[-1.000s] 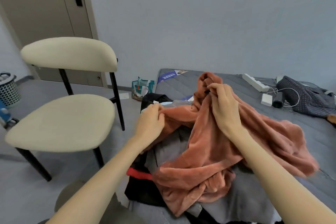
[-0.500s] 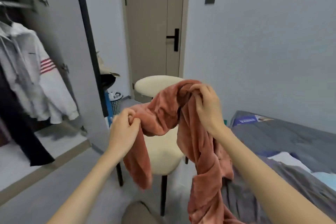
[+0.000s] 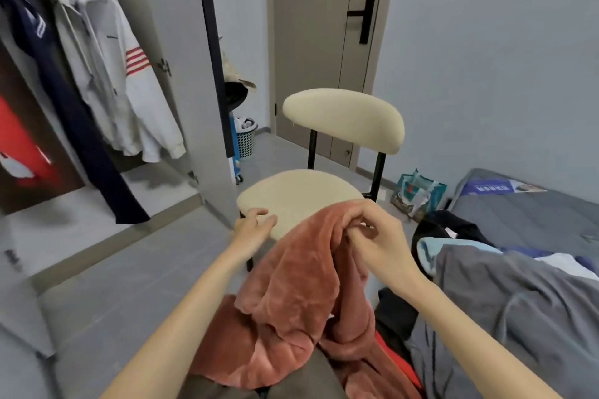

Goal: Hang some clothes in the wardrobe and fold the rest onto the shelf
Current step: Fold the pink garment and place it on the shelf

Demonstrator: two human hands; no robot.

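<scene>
So the biggest thing here is the wardrobe, open on the far left and well away from the grip, with a white jacket with red stripes on the sleeve hanging inside next to a dark navy garment. Something red sits at the very left edge, can't tell what it is.

Off to the right of the grip there's the bed with a grey cover, and a pile of clothes heaped on its near end, grey stuff on top with bits of black, light blue and white poking out.

Straight past the grip stands a cream chair with black legs, and behind that a closed door with a black handle.

The pink fleece garment is the thing being handled. It hangs bunched up from the grip down toward the bottom of the view, just in front of the chair seat, with its lower end spilling over the person's lap.

The right hand has its fingers curled tight round the top edge of the fleece, pinching a fold, so it's carrying the whole thing.

The left hand is just left of the grip, fingers loosely spread and holding nothing, hovering at the front edge of the chair seat. Can't tell if it's actually touching the seat.

Small stuff: a basket on the floor beyond the chair, and a teal bag up and to the right by the wall.
</scene>
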